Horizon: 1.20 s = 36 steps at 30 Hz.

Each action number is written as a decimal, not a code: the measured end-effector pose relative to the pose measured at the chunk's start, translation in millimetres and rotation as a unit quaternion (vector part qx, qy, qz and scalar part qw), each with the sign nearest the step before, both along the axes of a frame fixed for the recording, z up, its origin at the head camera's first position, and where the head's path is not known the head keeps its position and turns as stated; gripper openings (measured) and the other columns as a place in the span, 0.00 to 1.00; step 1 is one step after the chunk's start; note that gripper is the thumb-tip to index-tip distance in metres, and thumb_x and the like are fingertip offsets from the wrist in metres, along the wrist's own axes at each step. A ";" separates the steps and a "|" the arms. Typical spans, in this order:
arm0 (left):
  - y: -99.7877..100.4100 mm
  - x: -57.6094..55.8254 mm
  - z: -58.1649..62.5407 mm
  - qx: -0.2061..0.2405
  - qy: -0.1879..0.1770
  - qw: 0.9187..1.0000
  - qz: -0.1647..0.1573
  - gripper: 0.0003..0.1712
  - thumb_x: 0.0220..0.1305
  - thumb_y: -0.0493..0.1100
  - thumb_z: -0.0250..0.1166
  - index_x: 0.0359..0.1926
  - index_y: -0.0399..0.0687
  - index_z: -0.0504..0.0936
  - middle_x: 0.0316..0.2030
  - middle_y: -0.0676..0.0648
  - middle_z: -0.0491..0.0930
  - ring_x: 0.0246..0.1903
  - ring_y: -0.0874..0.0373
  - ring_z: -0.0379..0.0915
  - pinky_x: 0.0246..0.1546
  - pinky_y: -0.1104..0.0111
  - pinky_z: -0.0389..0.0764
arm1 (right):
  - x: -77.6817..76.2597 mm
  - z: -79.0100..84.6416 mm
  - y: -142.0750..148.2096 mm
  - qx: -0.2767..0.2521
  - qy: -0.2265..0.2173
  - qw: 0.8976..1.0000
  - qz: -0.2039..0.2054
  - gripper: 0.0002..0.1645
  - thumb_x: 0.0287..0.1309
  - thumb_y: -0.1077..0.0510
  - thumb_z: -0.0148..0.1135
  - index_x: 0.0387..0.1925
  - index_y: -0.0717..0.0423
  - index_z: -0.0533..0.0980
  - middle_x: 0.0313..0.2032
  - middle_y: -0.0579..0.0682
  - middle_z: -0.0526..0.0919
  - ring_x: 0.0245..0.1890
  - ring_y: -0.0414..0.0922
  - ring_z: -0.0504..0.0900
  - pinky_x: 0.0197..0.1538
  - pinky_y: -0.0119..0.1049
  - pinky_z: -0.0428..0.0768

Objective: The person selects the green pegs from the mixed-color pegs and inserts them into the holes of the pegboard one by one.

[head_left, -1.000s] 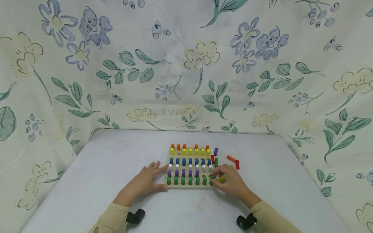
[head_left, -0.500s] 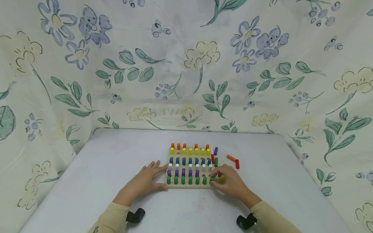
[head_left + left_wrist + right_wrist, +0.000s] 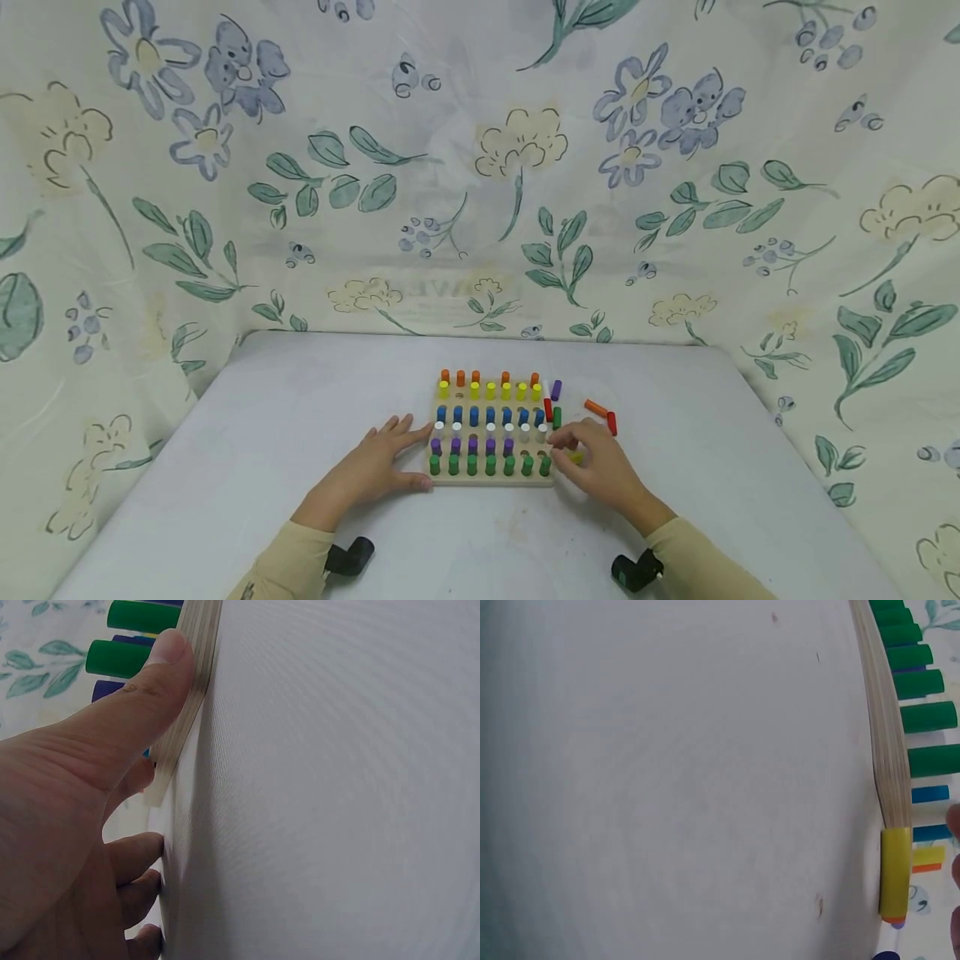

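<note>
A wooden pegboard (image 3: 491, 481) bears rows of orange, yellow, blue, white, purple and green pegs. My left hand (image 3: 375, 468) braces it on the left: the thumb (image 3: 166, 656) lies on the board's near edge, the index finger reaches the left side, and the other fingers rest on the table. At the near right corner, the last green peg (image 3: 545, 466) stands upright in its row. Just right of it is my right hand (image 3: 600, 468), fingers loosely bent, nothing between them. A yellow peg (image 3: 895, 874) lies by the board's right end, partly hidden under that hand in the head view.
Loose pegs lie right of the board: purple (image 3: 557, 390), red (image 3: 547, 410), green (image 3: 557, 417), orange (image 3: 596, 408) and another red peg (image 3: 612, 423). The purple row has holes without pegs at its right end. A flower-patterned cloth (image 3: 480, 208) hangs behind the white table (image 3: 300, 383).
My right hand has let go of the green peg at the near right corner and moved slightly right, covering more of the yellow peg. The left hand has stayed put.
</note>
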<state>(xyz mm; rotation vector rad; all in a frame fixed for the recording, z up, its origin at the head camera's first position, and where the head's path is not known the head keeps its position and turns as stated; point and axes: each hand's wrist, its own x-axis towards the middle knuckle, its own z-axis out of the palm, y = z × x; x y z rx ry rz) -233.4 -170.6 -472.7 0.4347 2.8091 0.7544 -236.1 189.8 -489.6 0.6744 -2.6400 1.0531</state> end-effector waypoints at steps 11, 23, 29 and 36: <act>0.4 0.0 0.0 -0.002 0.002 1.000 0.004 0.54 0.49 0.66 0.76 0.74 0.53 0.69 0.76 0.33 0.57 0.77 0.34 0.43 0.76 0.40 0.42 | -10.5 -1.8 6.0 0.003 -0.012 0.998 -0.068 0.06 0.62 0.59 0.69 0.41 0.48 0.82 0.39 0.37 0.84 0.40 0.39 0.76 0.45 0.39 0.78; -0.4 -1.6 -2.9 -0.004 0.006 1.000 0.003 0.53 0.50 0.66 0.76 0.75 0.55 0.69 0.76 0.33 0.56 0.77 0.34 0.43 0.76 0.41 0.42 | -21.9 0.8 4.6 0.045 -0.055 0.990 -0.119 0.12 0.61 0.57 0.69 0.47 0.52 0.82 0.41 0.44 0.83 0.43 0.46 0.76 0.51 0.48 0.74; 0.0 -0.3 -1.6 -0.004 0.002 1.000 0.003 0.53 0.50 0.66 0.76 0.75 0.54 0.69 0.76 0.33 0.56 0.77 0.34 0.43 0.76 0.41 0.41 | -28.2 -1.1 3.4 0.066 -0.071 0.986 -0.132 0.15 0.60 0.57 0.70 0.49 0.52 0.82 0.44 0.46 0.84 0.45 0.47 0.76 0.53 0.49 0.74; 0.4 -0.4 -0.9 -0.006 0.000 1.000 0.005 0.53 0.50 0.66 0.76 0.75 0.54 0.69 0.76 0.33 0.56 0.77 0.34 0.43 0.76 0.41 0.41 | -34.7 -0.4 1.6 0.079 -0.082 0.984 -0.135 0.18 0.64 0.55 0.69 0.54 0.52 0.80 0.49 0.48 0.84 0.48 0.48 0.76 0.57 0.50 0.74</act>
